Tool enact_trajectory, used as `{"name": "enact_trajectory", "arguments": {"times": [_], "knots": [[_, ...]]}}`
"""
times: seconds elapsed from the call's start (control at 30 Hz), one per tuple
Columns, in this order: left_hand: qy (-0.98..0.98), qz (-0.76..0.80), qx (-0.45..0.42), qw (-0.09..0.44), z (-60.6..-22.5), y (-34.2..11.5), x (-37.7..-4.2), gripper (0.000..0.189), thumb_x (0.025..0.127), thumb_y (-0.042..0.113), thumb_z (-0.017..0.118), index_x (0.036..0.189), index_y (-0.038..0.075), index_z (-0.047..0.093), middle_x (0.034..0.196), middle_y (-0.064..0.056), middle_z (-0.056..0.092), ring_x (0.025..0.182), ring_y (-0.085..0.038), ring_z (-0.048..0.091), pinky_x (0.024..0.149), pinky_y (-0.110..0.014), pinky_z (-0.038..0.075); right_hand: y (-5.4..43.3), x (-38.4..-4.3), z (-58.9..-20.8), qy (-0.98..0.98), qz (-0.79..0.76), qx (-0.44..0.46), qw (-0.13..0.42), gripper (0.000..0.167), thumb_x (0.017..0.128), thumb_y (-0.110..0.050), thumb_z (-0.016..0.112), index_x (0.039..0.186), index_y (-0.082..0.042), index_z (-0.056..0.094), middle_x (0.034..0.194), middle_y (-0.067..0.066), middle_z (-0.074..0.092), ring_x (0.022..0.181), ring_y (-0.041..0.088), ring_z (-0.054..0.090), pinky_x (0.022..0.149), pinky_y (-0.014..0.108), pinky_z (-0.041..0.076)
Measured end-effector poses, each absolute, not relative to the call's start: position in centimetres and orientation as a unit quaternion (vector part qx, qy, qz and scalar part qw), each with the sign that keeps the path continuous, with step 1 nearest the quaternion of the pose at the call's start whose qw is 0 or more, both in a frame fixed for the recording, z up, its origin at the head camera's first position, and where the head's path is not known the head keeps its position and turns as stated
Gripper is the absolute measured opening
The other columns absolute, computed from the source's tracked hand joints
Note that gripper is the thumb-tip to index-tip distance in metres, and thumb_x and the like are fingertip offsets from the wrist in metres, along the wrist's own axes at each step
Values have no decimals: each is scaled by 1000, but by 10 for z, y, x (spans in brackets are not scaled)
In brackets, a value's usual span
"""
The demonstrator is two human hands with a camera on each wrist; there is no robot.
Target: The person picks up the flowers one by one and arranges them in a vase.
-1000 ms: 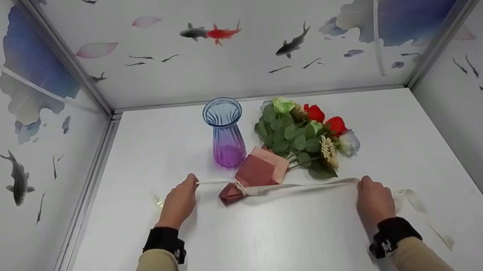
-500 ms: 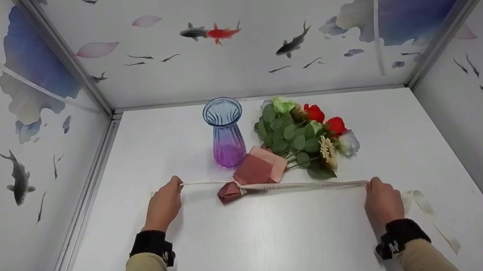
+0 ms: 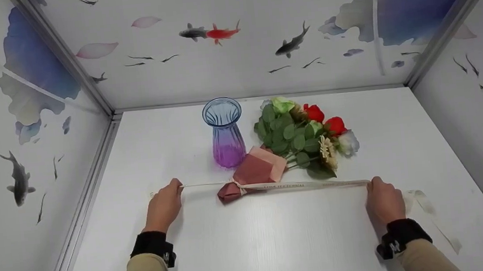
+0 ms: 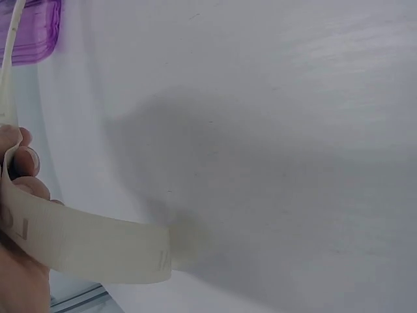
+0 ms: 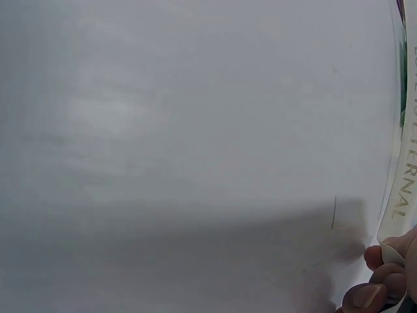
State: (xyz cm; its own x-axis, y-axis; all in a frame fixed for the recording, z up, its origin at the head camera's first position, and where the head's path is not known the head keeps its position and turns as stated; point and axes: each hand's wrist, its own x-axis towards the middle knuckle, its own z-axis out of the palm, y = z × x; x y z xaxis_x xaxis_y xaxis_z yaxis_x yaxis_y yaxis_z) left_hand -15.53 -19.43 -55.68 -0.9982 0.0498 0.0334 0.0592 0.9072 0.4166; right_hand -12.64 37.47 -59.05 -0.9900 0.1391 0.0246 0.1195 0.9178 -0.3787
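A cream printed ribbon (image 3: 304,185) runs taut across the table, looped round the gathered neck of a dark red paper wrap (image 3: 254,168) on a bouquet of flowers (image 3: 297,136). My left hand (image 3: 164,207) pinches one side of the ribbon, left of the wrap; in the left wrist view its short free end (image 4: 104,251) sticks out past the fingers. On the other side, my right hand (image 3: 385,200) pinches the ribbon, and a loose tail (image 3: 438,218) trails behind it on the table. The bouquet lies on its side, blooms toward the back right.
A blue and purple glass vase (image 3: 225,132) stands upright just behind the wrap, close to it. White panels printed with fish enclose the white table (image 3: 270,248) at the back and both sides.
Both hands have moved apart, the left to the left and the right to the right, and the ribbon has straightened between them. The wrap shifted slightly left. In the last half second little differs.
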Motion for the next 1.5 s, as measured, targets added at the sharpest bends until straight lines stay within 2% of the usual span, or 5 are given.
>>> {"name": "enact_trajectory", "arguments": {"times": [0.23, 0.4, 0.53, 1.0, 1.5], "knots": [[-981, -188, -36, 12, -561, -184, -156, 36, 102, 23, 60, 134, 6, 62, 124, -15, 66, 112, -37, 62, 93, -53, 51, 368, -131, -585, -975, 208, -76, 28, 25, 104, -12, 47, 108, 9, 60, 87, 28, 67, 70, 43, 65, 60, 56, 50], [-981, -160, -90, 58, -562, -166, -155, 48, 98, 27, 66, 142, 12, 58, 138, -13, 55, 129, -42, 46, 103, -62, 36, 356, -136, -583, -974, 212, -44, 67, 35, 101, -13, 48, 126, 10, 57, 115, 35, 60, 102, 55, 57, 83, 68, 43], [-972, -166, -148, 75, -562, -146, -157, 40, 98, 30, 68, 134, 12, 64, 130, -10, 59, 124, -39, 48, 101, -59, 37, 339, -140, -578, -971, 219, -7, 97, 39, 99, -11, 55, 134, 7, 54, 124, 34, 52, 110, 56, 49, 87, 68, 39], [-960, -182, -209, 39, -573, -95, -166, 33, 99, 37, 67, 116, 8, 70, 96, -8, 63, 91, -32, 61, 79, -48, 51, 271, -150, -579, -929, 216, 189, 232, 35, 85, 4, 74, 118, 0, 65, 109, 20, 58, 92, 41, 55, 76, 53, 44], [-960, -197, -198, 24, -576, -54, -166, 45, 97, 19, 69, 139, 8, 57, 95, -13, 64, 73, -33, 67, 65, -48, 57, 225, -147, -589, -916, 226, 282, 174, 34, 88, 2, 73, 121, -6, 67, 105, 9, 61, 90, 31, 57, 76, 47, 49]]}}
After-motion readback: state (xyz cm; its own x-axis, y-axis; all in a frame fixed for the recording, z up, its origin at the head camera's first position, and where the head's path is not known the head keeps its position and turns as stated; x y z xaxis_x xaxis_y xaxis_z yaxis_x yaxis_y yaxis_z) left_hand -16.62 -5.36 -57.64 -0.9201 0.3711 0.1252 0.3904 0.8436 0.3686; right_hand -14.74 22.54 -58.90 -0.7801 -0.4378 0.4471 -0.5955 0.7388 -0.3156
